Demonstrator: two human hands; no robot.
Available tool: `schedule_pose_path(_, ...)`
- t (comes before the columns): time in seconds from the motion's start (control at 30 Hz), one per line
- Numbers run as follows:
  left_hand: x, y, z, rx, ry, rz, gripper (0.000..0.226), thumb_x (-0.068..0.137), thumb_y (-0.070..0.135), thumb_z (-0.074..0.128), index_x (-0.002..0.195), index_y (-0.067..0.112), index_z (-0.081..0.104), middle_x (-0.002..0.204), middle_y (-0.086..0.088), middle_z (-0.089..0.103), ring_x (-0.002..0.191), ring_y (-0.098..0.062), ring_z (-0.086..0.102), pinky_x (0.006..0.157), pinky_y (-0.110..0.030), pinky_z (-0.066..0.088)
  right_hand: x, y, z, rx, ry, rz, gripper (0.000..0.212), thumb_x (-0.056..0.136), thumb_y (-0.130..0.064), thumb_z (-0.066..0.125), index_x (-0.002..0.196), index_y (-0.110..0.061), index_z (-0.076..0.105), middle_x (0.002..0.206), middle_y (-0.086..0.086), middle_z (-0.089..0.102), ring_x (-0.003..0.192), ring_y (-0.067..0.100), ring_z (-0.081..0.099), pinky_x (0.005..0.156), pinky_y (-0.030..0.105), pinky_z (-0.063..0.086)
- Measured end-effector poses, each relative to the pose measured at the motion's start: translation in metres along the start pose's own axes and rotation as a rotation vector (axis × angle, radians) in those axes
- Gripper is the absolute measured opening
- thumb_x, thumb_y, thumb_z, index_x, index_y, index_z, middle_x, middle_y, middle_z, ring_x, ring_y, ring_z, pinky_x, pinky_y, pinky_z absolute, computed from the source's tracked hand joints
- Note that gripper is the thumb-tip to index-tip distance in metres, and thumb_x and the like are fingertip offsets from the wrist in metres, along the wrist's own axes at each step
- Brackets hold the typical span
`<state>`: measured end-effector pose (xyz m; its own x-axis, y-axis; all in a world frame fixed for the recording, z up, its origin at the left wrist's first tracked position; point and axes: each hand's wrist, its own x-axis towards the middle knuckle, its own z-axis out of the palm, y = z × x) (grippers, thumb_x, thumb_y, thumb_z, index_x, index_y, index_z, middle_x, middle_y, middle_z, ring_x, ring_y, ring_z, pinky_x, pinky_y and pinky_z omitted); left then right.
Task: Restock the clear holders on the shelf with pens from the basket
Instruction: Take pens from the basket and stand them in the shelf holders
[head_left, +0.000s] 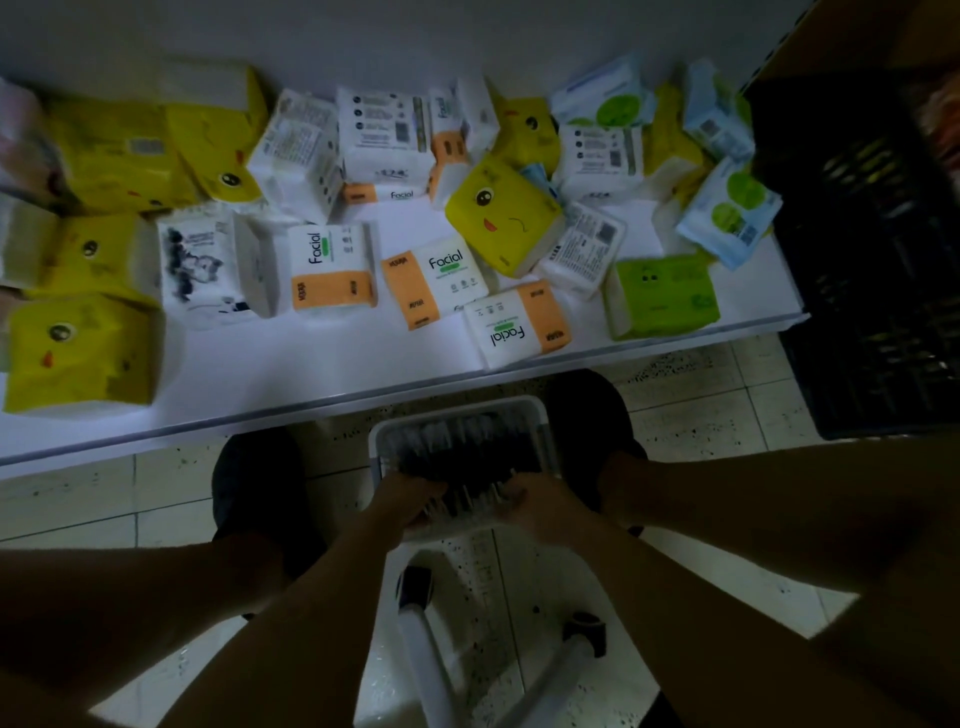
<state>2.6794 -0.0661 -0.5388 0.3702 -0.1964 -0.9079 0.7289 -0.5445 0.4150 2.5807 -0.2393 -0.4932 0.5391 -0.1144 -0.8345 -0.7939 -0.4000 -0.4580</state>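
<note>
A white plastic basket (541, 415) sits on the pale speckled tiled floor (701, 415) between two dark shoes (254, 478), just below the front edge of a white shelf (311, 374). It is filled with dark pens (462, 454). Both hands reach in at its near side: the left hand (410, 496) and the right hand (524, 501) have their fingers bent down among the pens, but the dim, blurred view leaves it unclear whether they grasp any. Soft tissue packs (332, 270) in yellow, white-and-orange and green lie scattered across the shelf. A black slatted plastic crate (883, 260) stands at the shelf's right end.
</note>
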Motion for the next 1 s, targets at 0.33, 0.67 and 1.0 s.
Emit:
schedule_pose_path(0.33,-0.020,0.002,0.010,-0.033,0.177,0.109,0.019,0.087,0.020,0.070,0.097,0.005,0.066,0.096,-0.014,0.068,0.087,-0.026,0.066,0.077,-0.037,0.058,0.019,0.001,0.008,-0.143,0.039,-0.004,0.037,0.089,-0.023,0.067,0.119,-0.002,0.061,0.117,0.016,0.063,0.109,0.029,0.059,0.088,0.029,0.047)
schedule_pose_path(0.67,-0.057,-0.001,0.002,-0.058,0.014,0.161,0.081,0.079,-0.015,0.061,0.141,0.028,0.030,0.114,-0.011,0.058,0.088,-0.029,0.066,0.061,-0.036,0.060,0.034,-0.005,0.027,-0.411,0.028,-0.020,0.048,0.093,-0.030,0.061,0.135,-0.010,0.050,0.134,0.015,0.046,0.119,0.031,0.049,0.097,0.035,0.046)
schedule_pose_path(1.0,-0.070,0.006,-0.009,0.008,-0.072,0.115,0.110,0.075,-0.017,0.064,0.147,0.045,0.011,0.125,-0.019,0.055,0.083,-0.029,0.071,0.055,-0.032,0.056,0.050,-0.023,0.032,-0.402,-0.146,0.087,0.044,0.096,-0.032,0.053,0.128,-0.003,0.057,0.117,0.016,0.055,0.124,0.032,0.048,0.103,0.035,0.041)
